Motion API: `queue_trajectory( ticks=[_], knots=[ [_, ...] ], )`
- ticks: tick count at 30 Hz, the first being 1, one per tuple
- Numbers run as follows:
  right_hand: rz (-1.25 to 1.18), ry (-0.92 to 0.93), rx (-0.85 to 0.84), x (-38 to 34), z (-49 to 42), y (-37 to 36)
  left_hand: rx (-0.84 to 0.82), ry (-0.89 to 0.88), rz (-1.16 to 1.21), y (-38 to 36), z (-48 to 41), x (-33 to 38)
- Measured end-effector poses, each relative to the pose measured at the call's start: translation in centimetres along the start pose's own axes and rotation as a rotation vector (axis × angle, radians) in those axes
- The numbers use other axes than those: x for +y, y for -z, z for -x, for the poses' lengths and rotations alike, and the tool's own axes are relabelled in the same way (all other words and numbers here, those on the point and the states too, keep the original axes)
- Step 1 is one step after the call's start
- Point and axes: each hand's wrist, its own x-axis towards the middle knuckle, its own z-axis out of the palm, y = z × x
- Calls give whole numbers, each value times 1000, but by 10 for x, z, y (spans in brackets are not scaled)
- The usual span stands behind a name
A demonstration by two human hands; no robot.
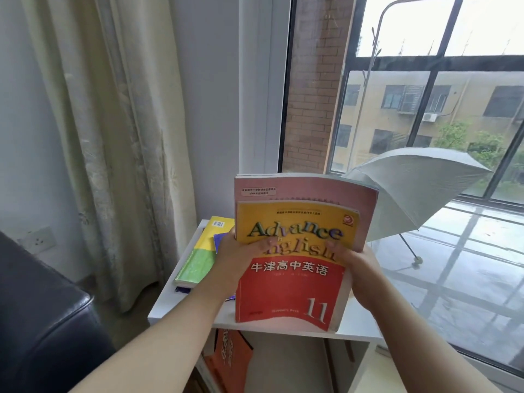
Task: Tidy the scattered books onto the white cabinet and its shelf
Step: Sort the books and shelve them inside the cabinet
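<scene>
I hold two books upright above the white cabinet (pixel 181 304). The front one is a yellow and red "Advance English" textbook (pixel 295 290); behind it stands a larger pink book (pixel 365 211). My left hand (pixel 241 262) grips their left edge with its thumb across the cover. My right hand (pixel 354 268) grips the right edge the same way. A yellow and green book (pixel 202 251) lies flat on the cabinet top at the left, with a blue book (pixel 219 241) partly over it. Orange books (pixel 231 361) lean inside the shelf below.
A dark leather seat (pixel 42 321) stands at the lower left. A cream curtain (pixel 113 137) hangs behind the cabinet. To the right, an open pale umbrella (pixel 419 188) rests on the wet ledge beyond the window glass.
</scene>
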Motion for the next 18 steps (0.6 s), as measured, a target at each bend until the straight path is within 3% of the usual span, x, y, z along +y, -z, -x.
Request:
queue_trajectory(
  ticks=[6, 10, 18],
  knots=[
    [125, -65, -4, 11, 11, 8, -209, 10, -281, 21, -3, 6],
    [126, -59, 50, 12, 21, 4, -152, -72, -366, 22, 10, 8],
    [84, -49, -83, 15, 56, -16, -77, -185, -236, 49, 68, -1]
  ],
)
